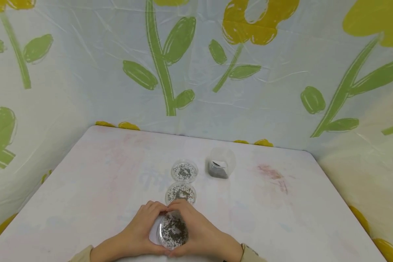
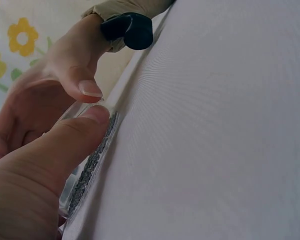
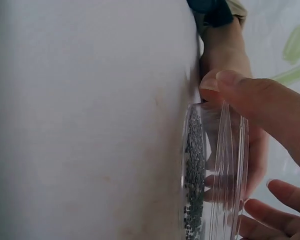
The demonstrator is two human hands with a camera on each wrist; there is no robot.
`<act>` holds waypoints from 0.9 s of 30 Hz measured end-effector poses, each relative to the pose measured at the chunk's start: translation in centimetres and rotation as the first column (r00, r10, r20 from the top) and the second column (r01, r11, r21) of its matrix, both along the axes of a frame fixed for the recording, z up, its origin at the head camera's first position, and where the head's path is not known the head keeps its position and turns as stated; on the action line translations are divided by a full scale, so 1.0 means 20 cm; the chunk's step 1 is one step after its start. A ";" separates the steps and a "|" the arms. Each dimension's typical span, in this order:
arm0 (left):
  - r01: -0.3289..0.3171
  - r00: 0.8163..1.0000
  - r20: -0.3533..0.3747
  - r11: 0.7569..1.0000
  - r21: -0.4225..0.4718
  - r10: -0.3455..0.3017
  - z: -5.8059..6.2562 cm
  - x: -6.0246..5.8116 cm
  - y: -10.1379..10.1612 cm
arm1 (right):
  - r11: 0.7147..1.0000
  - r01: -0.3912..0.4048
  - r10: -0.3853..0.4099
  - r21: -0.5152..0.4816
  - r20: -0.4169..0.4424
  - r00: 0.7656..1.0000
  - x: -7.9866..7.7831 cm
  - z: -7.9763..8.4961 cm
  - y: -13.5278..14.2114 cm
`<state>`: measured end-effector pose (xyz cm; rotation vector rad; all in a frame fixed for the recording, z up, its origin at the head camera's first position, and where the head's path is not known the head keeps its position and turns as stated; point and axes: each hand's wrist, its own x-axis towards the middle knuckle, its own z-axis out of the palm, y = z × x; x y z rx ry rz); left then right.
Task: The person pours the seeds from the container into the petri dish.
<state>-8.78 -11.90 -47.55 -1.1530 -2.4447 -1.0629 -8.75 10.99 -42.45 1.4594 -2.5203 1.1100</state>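
A clear round petri dish (image 1: 173, 231) with dark granules scattered inside stands between both hands near the front of the table. My left hand (image 1: 138, 229) curves round its left side, the thumb (image 2: 85, 130) at the rim. From the other side my right hand (image 1: 201, 231) cups the dish, and its thumb (image 3: 260, 92) lies along the clear upper edge. Fingertips and thumbs of the two hands meet at the far and near sides. In the right wrist view the granules form a dark layer beside several clear rims of the dish (image 3: 195, 165).
Just beyond the hands lies a second granule-filled petri dish (image 1: 180, 191), partly covered by fingers. A third petri dish (image 1: 184, 171) sits behind it. Further right is a translucent tub (image 1: 223, 156) with dark material and a white-and-black piece inside. Flower-printed cloth (image 1: 118, 72) hangs behind the table (image 1: 281, 218).
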 end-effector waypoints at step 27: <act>0.121 0.990 0.086 0.991 -0.058 -0.116 0.19 -0.09 -0.14 | 0.997 0.056 -0.051 0.045 -0.111 0.992 0.01 0.14 0.14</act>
